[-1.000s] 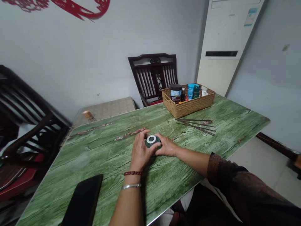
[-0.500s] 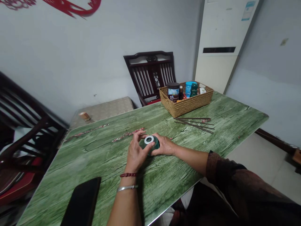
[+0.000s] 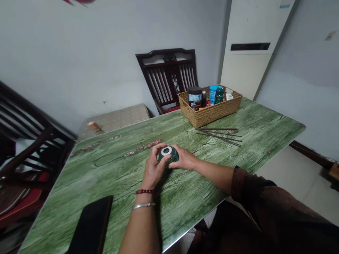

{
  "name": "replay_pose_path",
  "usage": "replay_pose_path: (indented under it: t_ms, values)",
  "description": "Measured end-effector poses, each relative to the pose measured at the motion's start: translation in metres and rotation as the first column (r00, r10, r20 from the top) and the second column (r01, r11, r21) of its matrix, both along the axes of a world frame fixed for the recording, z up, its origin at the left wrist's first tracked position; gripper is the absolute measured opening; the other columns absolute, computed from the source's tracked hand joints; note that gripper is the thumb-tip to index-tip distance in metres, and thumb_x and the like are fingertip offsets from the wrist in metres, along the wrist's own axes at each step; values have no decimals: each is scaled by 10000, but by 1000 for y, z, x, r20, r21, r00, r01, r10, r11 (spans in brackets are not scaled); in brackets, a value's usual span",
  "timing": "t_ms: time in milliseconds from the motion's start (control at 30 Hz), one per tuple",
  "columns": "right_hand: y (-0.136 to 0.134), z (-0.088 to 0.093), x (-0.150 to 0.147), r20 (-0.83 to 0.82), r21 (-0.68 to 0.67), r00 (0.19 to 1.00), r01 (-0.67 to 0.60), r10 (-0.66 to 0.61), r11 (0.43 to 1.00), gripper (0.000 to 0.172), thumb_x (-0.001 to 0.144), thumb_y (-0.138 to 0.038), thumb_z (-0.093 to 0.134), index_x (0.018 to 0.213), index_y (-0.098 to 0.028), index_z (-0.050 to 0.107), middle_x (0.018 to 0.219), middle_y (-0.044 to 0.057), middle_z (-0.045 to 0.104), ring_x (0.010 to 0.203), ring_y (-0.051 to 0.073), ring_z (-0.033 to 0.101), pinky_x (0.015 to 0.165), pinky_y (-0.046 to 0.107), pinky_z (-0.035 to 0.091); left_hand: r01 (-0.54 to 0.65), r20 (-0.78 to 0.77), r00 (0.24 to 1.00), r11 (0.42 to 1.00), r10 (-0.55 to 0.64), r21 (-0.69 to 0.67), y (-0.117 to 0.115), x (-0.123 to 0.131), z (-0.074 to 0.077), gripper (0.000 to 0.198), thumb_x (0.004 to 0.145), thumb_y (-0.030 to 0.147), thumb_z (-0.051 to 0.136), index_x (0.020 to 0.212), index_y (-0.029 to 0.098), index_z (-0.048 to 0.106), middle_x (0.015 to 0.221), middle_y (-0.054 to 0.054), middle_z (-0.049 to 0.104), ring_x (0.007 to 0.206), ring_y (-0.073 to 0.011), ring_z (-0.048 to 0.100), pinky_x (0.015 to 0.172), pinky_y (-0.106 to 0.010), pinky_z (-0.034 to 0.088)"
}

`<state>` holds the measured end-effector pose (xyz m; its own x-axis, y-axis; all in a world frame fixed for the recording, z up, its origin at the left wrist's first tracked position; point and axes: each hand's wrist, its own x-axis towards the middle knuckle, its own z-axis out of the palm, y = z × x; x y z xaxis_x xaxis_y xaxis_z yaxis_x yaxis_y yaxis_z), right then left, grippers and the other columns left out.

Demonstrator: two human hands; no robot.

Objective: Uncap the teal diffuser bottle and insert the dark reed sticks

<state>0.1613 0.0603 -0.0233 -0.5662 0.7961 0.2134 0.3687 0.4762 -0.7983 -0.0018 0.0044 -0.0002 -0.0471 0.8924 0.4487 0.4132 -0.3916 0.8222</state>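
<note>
Between my two hands is a small green glass bottle [image 3: 174, 155] with a silver-white ring [image 3: 166, 151] round its dark, open mouth; it looks like a reed diffuser bottle. From the left side, my left hand [image 3: 153, 165] curls around it, thumb at the front near the ring. My right hand [image 3: 185, 159] grips the opposite side, its thumb low on the glass. The bottle is upright at the table's middle; its base is partly hidden by my hands. Several thin dark sticks [image 3: 219, 134] lie loosely fanned out, beyond my right hand and apart from it.
A woven basket [image 3: 212, 118] holding a dark-lidded jar [image 3: 195, 98], a blue tin [image 3: 214, 94] and a green bottle [image 3: 219, 96] stands at the back right. A black phone [image 3: 90, 225] lies front left on the green table [image 3: 119, 176]. Dark wooden chairs stand behind and left.
My left fingers have closed in nearer around the bottle's rim. The view has tipped slightly down, so the basket and sticks appear higher. Both hands stay on the bottle.
</note>
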Motion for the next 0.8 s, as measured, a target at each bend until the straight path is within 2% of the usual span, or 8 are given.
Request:
replay_pose_path:
  t_ms: [133,200,233,300,400,500,633,800]
  values:
    - [0,1,-4,-115,-27,991,67,-70,997,874,622,-375,901,1372,-215,482,1287,104,628,1171,271,610,975,397,463,-175,60,983,985,175,-7,6,3,0,440,801,443,727,1169,237,604,1243,-83,637,1175,-244,593,1029,-410,444]
    - [2,7,0,-181,-69,974,125,-136,990,822,571,-405,921,1274,-205,544,1209,84,643,1103,244,618,935,370,471,-287,189,938,957,291,-49,3,0,10,511,688,491,816,1070,229,601,1082,-41,645,1031,-203,614,929,-354,485]
    - [4,12,4,-204,-103,963,160,-179,982,714,580,-440,910,1169,-198,588,1097,54,658,1015,220,626,879,343,477,-311,278,904,946,324,-94,-1,-3,16,531,636,520,846,994,225,587,955,-3,624,905,-171,611,861,-325,501]
    - [9,26,18,-253,-176,937,200,-240,964,471,668,-558,827,861,-193,600,790,-22,591,774,157,578,716,277,445,-242,472,822,946,317,-215,-14,-10,31,568,589,599,858,839,222,515,715,76,490,637,-104,506,722,-282,511]
    - [18,50,48,-400,-305,880,135,-255,943,612,764,-750,638,587,-228,371,539,-80,316,516,89,347,515,237,287,13,656,719,939,231,-345,-42,-19,44,655,578,691,840,730,223,408,566,127,302,463,-55,299,543,-225,453]
    - [17,62,72,-524,-438,815,-9,-247,899,699,709,-846,623,583,-247,283,489,-101,230,436,61,202,443,235,204,79,651,711,888,268,-452,-66,-18,36,708,496,667,894,686,221,379,525,134,273,436,-41,237,429,-178,318]
    - [-3,42,74,-464,-531,863,-92,-198,842,754,595,-900,669,579,-253,282,441,-113,228,407,49,181,403,220,208,-56,519,771,852,369,-521,-74,0,10,723,466,687,880,632,220,354,529,124,277,458,-46,246,409,-175,292]
    - [-22,1,52,-279,-544,946,-15,-164,839,722,637,-835,685,555,-254,266,448,-120,166,403,47,153,376,209,163,-161,377,836,834,399,-528,-66,11,-3,691,532,640,854,607,231,302,537,119,269,472,-52,240,399,-181,274]
